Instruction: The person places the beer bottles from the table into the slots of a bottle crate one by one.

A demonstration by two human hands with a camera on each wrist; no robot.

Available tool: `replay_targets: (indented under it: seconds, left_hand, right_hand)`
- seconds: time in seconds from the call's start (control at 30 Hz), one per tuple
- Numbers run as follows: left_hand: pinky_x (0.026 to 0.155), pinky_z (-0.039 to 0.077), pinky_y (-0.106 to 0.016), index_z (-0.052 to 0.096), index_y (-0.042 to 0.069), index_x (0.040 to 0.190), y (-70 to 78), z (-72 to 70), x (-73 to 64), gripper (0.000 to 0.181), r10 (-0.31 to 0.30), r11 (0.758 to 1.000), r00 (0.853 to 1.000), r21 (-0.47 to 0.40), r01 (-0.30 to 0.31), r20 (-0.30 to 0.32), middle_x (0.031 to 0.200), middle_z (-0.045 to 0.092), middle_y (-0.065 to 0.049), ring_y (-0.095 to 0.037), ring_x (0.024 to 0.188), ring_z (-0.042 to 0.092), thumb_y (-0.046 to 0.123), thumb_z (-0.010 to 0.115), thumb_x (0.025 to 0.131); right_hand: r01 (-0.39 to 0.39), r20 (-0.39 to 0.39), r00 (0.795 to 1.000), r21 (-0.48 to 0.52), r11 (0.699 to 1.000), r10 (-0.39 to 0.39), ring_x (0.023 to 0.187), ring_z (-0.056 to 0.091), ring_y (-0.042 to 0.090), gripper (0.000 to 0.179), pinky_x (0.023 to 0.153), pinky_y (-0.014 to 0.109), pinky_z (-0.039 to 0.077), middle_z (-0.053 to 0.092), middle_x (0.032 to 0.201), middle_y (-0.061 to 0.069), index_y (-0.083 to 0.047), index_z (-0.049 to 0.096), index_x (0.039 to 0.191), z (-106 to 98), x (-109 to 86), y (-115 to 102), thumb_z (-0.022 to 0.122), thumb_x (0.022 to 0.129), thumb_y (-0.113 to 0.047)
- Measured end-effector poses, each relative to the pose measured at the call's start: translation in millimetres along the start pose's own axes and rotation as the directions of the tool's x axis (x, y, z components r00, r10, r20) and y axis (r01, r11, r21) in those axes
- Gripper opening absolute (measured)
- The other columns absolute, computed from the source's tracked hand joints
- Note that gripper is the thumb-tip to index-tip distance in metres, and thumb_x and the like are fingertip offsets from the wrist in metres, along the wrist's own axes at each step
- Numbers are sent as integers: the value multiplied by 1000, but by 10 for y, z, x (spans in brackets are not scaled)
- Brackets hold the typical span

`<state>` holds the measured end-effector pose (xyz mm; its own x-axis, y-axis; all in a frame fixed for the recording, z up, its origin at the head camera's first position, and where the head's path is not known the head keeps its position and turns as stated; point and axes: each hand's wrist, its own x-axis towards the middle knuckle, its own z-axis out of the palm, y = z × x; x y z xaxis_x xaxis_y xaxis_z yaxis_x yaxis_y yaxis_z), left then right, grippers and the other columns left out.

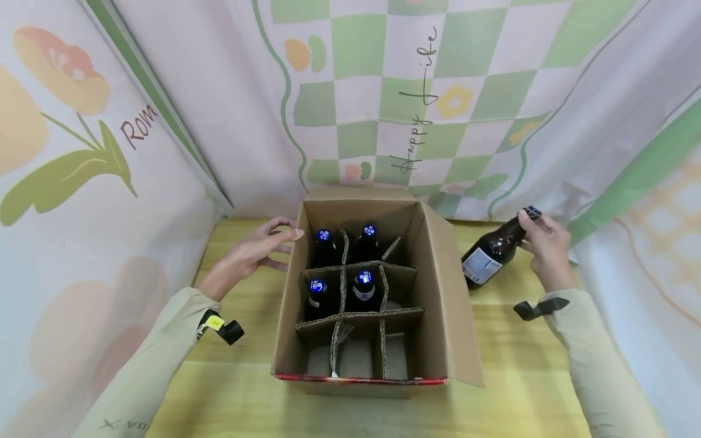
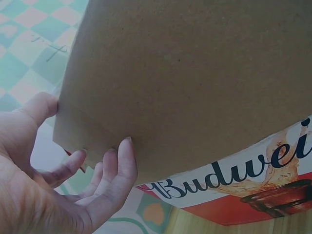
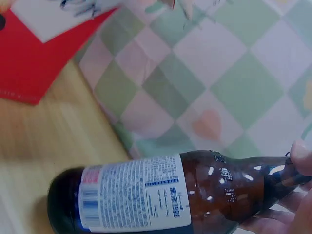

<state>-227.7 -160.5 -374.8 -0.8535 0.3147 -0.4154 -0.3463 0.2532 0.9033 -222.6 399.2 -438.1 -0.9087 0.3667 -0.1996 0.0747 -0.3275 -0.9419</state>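
A cardboard carton (image 1: 432,243) with a divider inside stands on the table; several dark bottles (image 1: 366,295) with blue caps sit upright in its back and middle compartments. My left hand (image 1: 263,246) is at its left wall, fingers spread, thumb touching the top edge. In the left wrist view, the fingers lie loosely bent against the brown flap (image 2: 180,83). To the carton's right, my right hand (image 1: 547,243) grips a brown glass beer bottle (image 1: 490,252) by its neck. This bottle is tilted, its pale label showing; whether its base touches the table cannot be told.
A wooden table (image 1: 493,377) lies beneath everything. The carton's right flap (image 1: 460,316) slants outward, between carton and held bottle. Printed curtains (image 1: 361,97) enclose the back and both sides. Black straps (image 1: 539,308) hang at both wrists.
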Motion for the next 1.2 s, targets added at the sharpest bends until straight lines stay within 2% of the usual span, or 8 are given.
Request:
replay_targets:
  seconds: [0.07,0.17,0.37,0.5,0.6,0.8,1.07,1.2]
  left_hand:
    - [85,66,-41,44,12,144,15,1,-7,52,2,1000,1000,0,-2,-2,148,47,-18,-32,122,55,30,67,101]
    - [84,66,-41,44,12,144,26,5,-18,52,-1,1000,1000,6,1,-6,148,48,-17,-32,121,55,30,68,101]
    - [84,66,-41,44,11,144,13,4,-21,54,2,1000,1000,14,-2,-5,147,48,-18,-32,121,55,31,68,101]
    - [85,65,-42,46,11,141,20,11,-14,52,5,1000,1000,10,-5,-1,147,48,-17,-33,122,55,32,69,100]
    - [85,65,-42,47,12,140,28,15,-12,50,-2,1000,1000,3,2,-4,147,48,-17,-34,123,55,33,69,100]
    - [84,66,-42,47,13,138,24,3,-13,48,-7,1000,1000,-7,7,-9,145,49,-16,-33,121,55,32,68,100]
    - [84,65,-43,47,12,138,23,6,-20,49,-2,1000,1000,-14,2,-8,143,49,-15,-31,119,56,33,69,100]
    - [84,65,-43,46,12,139,27,-1,-18,49,-3,1000,1000,-13,3,-6,143,49,-15,-32,121,55,32,68,100]
  right_hand:
    - [-18,-4,1000,26,1000,18,79,74,10,18,69,24,65,77,94,-6,-19,75,109,67,-46,-87,82,92,-16]
    - [11,3,1000,48,999,-11,77,75,11,20,69,25,65,79,93,-4,-19,76,109,153,-100,-189,83,90,-15]
    - [147,-7,989,5,989,-147,76,76,8,30,67,20,64,80,90,-5,-16,76,118,370,-205,-335,84,89,-13]
    - [228,-10,974,-2,974,-228,75,76,7,26,61,19,62,80,87,-6,-15,78,113,509,-297,-419,82,89,-5]
    - [235,14,972,31,972,-235,76,76,8,25,60,20,63,81,88,-3,-14,79,110,572,-389,-503,84,87,-5]
    - [237,75,967,95,967,-244,80,78,12,32,67,24,65,81,94,2,-9,77,114,681,-567,-689,87,84,-6]
    - [358,94,922,159,920,-375,84,79,18,36,74,29,64,81,93,11,2,76,116,880,-731,-886,86,82,1]
    - [373,108,916,126,919,-387,86,79,17,39,74,27,64,81,95,10,2,75,118,963,-792,-1001,88,81,-2]
